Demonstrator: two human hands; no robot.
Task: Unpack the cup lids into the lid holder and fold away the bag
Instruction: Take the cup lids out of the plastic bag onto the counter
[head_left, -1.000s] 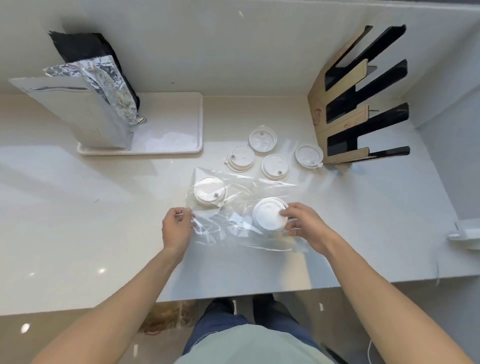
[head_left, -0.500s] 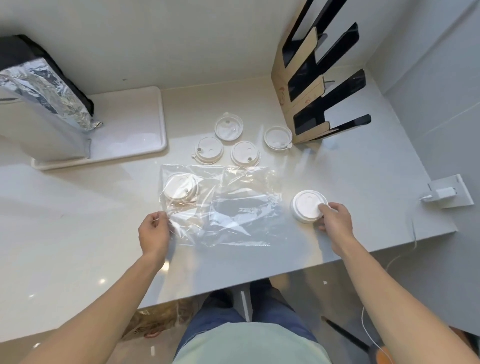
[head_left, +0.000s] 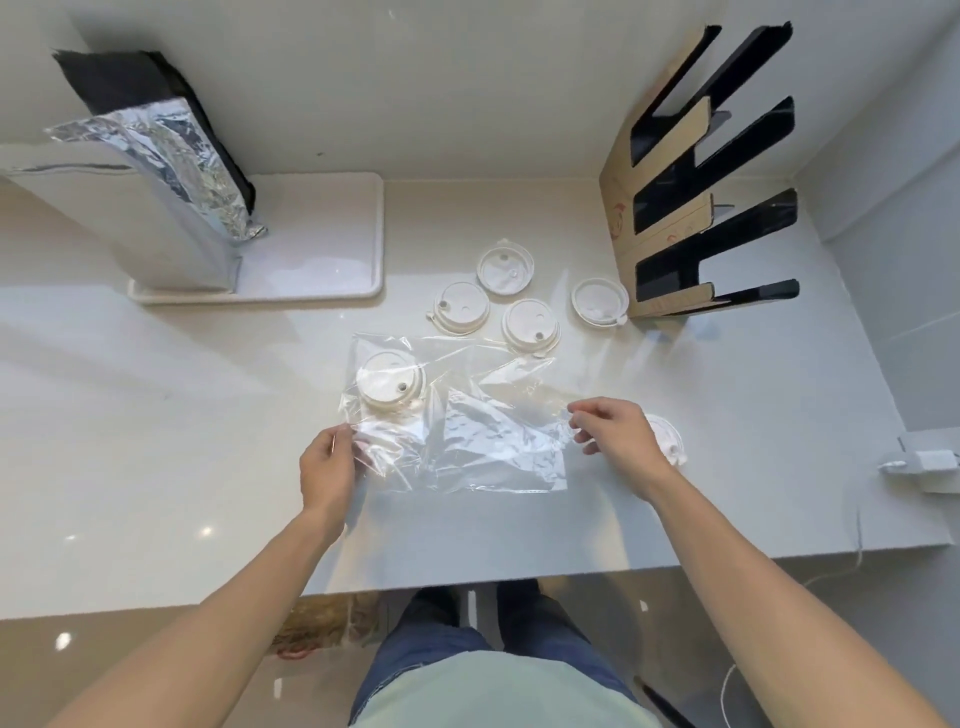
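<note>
A clear plastic bag (head_left: 467, 436) lies flat on the white table. One white cup lid (head_left: 389, 387) sits inside it at the far left. My left hand (head_left: 327, 462) pinches the bag's near left corner. My right hand (head_left: 618, 441) is at the bag's right edge, fingers loosely curled with a gap between thumb and index, holding nothing. Partly hidden behind that hand lies another lid (head_left: 670, 441). Several loose lids (head_left: 531, 325) lie beyond the bag. At the back right stands the cardboard lid holder (head_left: 670, 218) with black slots, no lids showing in it.
A white tray (head_left: 337, 249) at the back left carries a tall foil pouch (head_left: 156, 171). A white charger with a cable (head_left: 919, 462) sits at the right edge. The table's front edge runs just below my forearms.
My right hand pulled a lid out of the bag, set it down to the right, let go and came back to the bag's right edge. My left hand kept its pinch.
</note>
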